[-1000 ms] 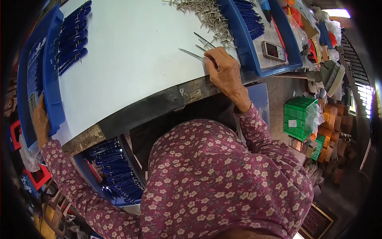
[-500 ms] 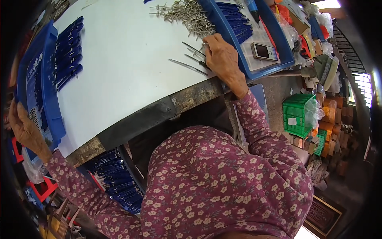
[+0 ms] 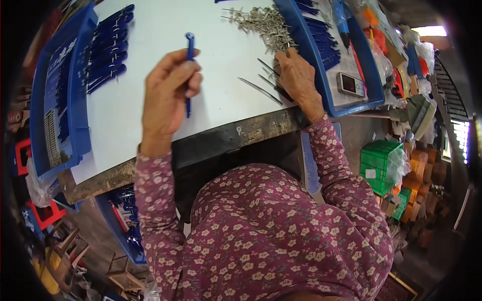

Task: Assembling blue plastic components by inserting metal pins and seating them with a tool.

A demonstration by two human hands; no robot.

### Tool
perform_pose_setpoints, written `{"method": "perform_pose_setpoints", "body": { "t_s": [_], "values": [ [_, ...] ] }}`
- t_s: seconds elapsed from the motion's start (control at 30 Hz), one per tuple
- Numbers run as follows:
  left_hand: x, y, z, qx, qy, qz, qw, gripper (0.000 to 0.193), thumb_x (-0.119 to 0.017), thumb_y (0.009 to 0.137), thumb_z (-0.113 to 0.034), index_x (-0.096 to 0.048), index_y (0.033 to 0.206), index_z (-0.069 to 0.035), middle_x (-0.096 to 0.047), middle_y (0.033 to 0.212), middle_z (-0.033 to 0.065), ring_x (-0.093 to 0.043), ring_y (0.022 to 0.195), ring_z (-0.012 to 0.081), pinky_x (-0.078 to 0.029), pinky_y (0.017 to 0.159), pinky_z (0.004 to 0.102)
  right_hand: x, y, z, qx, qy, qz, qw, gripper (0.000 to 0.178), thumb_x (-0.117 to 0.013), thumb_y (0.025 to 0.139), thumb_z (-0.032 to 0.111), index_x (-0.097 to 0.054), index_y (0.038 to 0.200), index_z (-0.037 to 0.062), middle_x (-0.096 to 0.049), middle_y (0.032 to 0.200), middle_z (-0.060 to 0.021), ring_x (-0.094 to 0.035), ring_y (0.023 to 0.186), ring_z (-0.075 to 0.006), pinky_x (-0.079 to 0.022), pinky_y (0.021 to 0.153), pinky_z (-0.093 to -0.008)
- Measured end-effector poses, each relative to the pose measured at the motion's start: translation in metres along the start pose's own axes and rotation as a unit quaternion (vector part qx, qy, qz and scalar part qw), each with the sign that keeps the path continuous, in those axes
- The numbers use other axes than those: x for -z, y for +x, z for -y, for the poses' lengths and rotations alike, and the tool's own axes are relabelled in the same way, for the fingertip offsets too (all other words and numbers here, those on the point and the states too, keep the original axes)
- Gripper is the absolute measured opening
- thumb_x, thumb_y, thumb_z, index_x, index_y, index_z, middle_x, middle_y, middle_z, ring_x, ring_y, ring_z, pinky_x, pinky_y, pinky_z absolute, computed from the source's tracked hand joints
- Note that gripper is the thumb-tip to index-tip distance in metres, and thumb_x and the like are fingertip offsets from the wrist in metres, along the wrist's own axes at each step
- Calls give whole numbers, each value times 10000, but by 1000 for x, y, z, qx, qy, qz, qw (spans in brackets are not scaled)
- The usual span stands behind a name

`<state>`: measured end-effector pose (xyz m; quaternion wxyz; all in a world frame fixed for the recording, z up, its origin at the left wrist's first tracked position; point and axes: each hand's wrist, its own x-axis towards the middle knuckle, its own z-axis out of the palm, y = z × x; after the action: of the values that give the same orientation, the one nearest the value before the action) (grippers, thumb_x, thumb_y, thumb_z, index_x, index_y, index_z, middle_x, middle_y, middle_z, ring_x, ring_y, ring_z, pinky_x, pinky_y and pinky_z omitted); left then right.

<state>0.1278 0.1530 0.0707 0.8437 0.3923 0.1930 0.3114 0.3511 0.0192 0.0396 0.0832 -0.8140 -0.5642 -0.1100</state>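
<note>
Left hand (image 3: 168, 86) and right hand (image 3: 300, 81) are well apart. Left: thumb and fingers closed on a blue piece (image 3: 190, 46), held upright above the white tabletop (image 3: 213, 105). Blue piece: slender, straight, blue along its visible length; upper end small and rounded, bearing a pale spot; middle hidden by the fingers; lower end narrow. Right: fingertips at the edge of a heap of silvery metal parts (image 3: 266, 25); cannot tell whether they grip one.
</note>
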Motion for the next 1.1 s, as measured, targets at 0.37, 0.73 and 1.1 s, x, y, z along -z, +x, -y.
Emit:
{"method": "perform_pose_setpoints", "body": {
  "t_s": [0.37, 0.73, 1.1],
  "values": [
    [10, 8, 20, 1, -60, -34, 998, 264, -481, 864, -48, -510, 1097, 71, -583, 803, 132, -506, 610, 124, -397, 537, 224, -4, 16, 19, 34, 77, -69, 994, 139, -578, 730, 33, -483, 830, 51, -487, 792, -126, -549, 668, -321, -445, 561, -388],
    [5, 16, 15, 19, -116, -6, 993, 255, -521, 852, -56, -529, 1068, 79, -574, 791, 117, -513, 628, 126, -420, 540, 235, 34, 6, 41, -41, 291, -81, 952, 77, -531, 836, 38, -540, 911, 22, -557, 740, -84, -531, 613, -140, -429, 557, -241],
    [13, 19, 16, 56, -151, 20, 987, 219, -527, 854, -80, -525, 1006, 78, -559, 761, 94, -484, 560, 106, -357, 430, 192, 48, 16, 88, -101, 736, 163, 650, 297, -588, 835, 203, -591, 1023, -27, -526, 653, -5, -339, 481, -11, -240, 415, -150]
  ]
}}
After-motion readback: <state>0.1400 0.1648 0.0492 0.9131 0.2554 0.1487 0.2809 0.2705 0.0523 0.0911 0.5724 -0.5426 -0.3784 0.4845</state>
